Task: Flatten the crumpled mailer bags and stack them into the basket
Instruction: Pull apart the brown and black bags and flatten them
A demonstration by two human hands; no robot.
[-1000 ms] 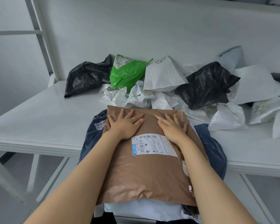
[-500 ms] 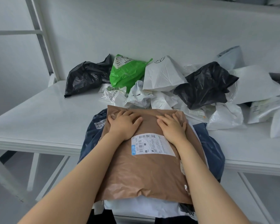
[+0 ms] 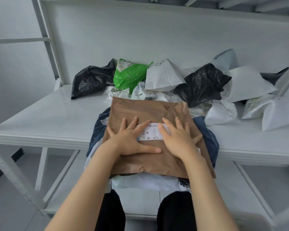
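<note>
Head view: left grip (image 3: 130, 141) and right grip (image 3: 179, 140), fingers spread flat, press brown mailer (image 3: 140, 109) atop stacked bags (image 3: 140, 182) overhanging desk (image 3: 40, 117) front edge; crumpled bags (image 3: 202, 84) lie just behind its far edge.

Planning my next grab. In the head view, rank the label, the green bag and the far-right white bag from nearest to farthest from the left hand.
1. The label: on the brown bag, touching the left hand.
2. The green bag: straight behind, at the pile's back.
3. The white bag: far right, near the table edge.
</note>
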